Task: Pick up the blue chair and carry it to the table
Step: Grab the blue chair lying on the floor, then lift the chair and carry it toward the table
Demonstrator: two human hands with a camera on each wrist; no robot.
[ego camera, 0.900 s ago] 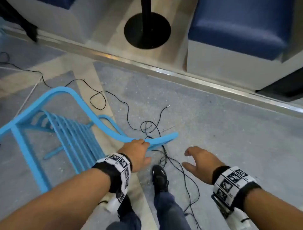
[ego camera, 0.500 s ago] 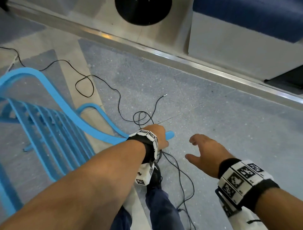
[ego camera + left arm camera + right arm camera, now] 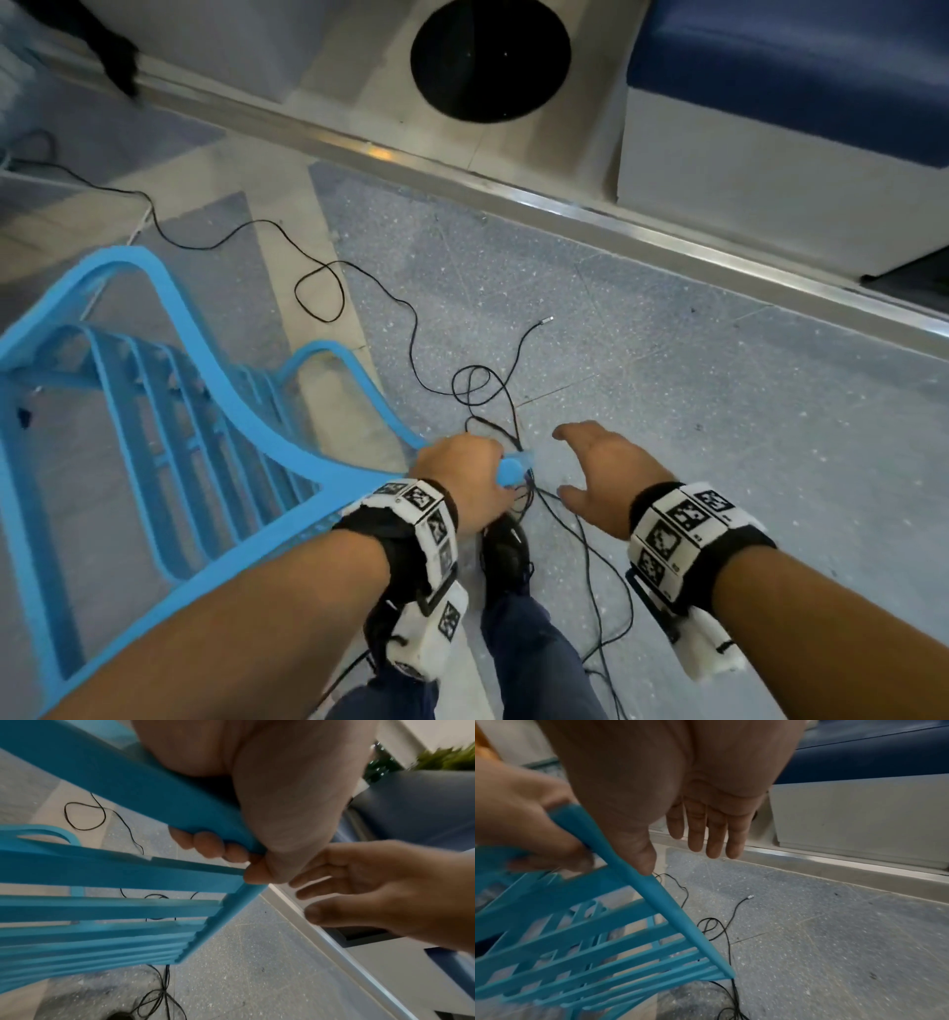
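The light blue slatted chair (image 3: 169, 411) fills the lower left of the head view, its top rail curving toward me. My left hand (image 3: 462, 475) grips the right end of that rail, fingers curled under it, as the left wrist view shows on the blue chair (image 3: 123, 787) with my left hand (image 3: 213, 850) wrapped round it. My right hand (image 3: 598, 470) hovers open just right of the rail end, fingers spread and holding nothing. In the right wrist view my right hand (image 3: 706, 833) hangs above the floor beside the blue chair (image 3: 618, 939). No table top is in view.
Thin black cables (image 3: 477, 390) loop over the speckled grey floor by my shoe (image 3: 506, 552). A metal floor strip (image 3: 565, 205) crosses ahead. Beyond it stand a round black pedestal base (image 3: 490, 59) and a dark blue padded bench (image 3: 791, 77) on a white plinth.
My left hand slid along the rail to its right end and closed round it. The view swung forward. My right hand stayed open beside the rail end.
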